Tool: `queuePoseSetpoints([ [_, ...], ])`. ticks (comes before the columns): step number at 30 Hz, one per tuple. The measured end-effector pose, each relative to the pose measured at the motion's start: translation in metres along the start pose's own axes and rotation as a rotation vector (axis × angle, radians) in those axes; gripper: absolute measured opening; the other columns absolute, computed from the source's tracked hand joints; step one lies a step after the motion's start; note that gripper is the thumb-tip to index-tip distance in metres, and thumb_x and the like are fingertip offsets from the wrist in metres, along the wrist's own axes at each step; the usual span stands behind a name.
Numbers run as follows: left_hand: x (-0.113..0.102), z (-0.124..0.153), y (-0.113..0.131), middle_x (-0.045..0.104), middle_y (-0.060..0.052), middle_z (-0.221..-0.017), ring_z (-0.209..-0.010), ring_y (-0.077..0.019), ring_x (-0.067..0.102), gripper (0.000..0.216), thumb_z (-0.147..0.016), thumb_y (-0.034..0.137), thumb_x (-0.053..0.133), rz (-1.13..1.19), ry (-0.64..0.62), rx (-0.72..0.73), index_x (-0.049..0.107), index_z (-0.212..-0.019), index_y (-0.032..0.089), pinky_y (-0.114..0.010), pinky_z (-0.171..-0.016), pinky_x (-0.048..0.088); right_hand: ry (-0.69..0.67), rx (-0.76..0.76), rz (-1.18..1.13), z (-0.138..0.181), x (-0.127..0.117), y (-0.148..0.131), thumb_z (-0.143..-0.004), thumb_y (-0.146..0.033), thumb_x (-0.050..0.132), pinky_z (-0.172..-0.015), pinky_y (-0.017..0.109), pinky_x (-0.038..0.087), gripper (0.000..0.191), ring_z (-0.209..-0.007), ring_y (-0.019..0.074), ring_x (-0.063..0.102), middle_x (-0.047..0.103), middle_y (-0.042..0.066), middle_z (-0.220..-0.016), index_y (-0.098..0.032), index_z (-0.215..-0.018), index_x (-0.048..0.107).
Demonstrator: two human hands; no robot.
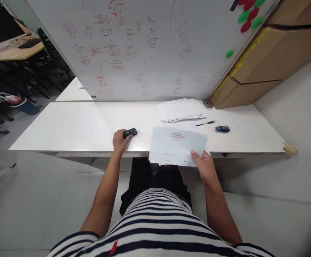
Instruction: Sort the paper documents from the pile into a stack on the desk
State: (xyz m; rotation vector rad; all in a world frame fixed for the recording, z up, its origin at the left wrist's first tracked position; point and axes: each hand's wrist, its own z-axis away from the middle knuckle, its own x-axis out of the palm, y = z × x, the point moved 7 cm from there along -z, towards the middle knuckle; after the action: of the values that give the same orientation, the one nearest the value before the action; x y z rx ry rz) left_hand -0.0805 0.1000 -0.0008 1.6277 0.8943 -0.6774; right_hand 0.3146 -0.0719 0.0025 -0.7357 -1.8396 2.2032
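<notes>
My left hand point(120, 141) rests at the front part of the white table point(72, 128), its fingers closed round a small black stapler point(130, 133). In my right hand point(204, 165) is a thin set of paper sheets point(177, 146), pinched at the near right corner with the thumb on top. The top sheet carries printed text and a round red stamp. These sheets overhang the front edge of the table. Just behind them lies a loose stack of papers point(180, 110). The undersides of the held sheets are hidden.
A dark pen point(205, 123) and a small dark blue-black object point(222, 129) lie right of the papers. A whiteboard point(155, 71) with red writing and round magnets stands behind the table. Cardboard boxes point(267, 60) are stacked at the right, near the wall.
</notes>
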Motion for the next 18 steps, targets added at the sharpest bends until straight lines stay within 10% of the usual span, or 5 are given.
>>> queuePoseSetpoints([
  [7,0.0,0.0,0.001,0.059,-0.009,-0.118,-0.115,-0.0292,0.047,0.039,-0.082,0.045,0.057,-0.042,0.06,0.004,0.056,-0.115,0.024,-0.041,-0.095,0.04,0.076,-0.046,-0.132,-0.023,-0.002,0.001,-0.078,-0.051,0.061,-0.092,0.043,0.049,0.053,-0.106,0.0285,0.063,0.069,0.012,-0.115,-0.015,-0.117,0.063],
  [11,0.002,0.0,0.001,0.06,-0.011,-0.113,-0.111,-0.0306,0.048,0.037,-0.083,0.046,0.055,-0.054,0.068,-0.004,0.058,-0.11,0.022,-0.042,-0.094,0.039,0.033,-0.055,0.312,-0.039,-0.002,-0.006,-0.08,-0.049,0.057,-0.092,0.048,0.046,0.052,-0.107,0.0327,0.061,0.067,0.015,-0.116,-0.017,-0.12,0.061],
  [18,0.005,-0.002,-0.004,0.06,-0.011,-0.109,-0.105,-0.0305,0.051,0.036,-0.083,0.049,0.054,-0.114,0.081,-0.015,0.058,-0.107,0.022,-0.041,-0.09,0.04,0.07,-0.379,0.833,-0.068,0.017,-0.041,-0.078,-0.031,0.058,-0.109,0.063,0.014,0.084,-0.144,0.0391,0.003,0.013,0.019,-0.157,-0.015,-0.149,0.017],
])
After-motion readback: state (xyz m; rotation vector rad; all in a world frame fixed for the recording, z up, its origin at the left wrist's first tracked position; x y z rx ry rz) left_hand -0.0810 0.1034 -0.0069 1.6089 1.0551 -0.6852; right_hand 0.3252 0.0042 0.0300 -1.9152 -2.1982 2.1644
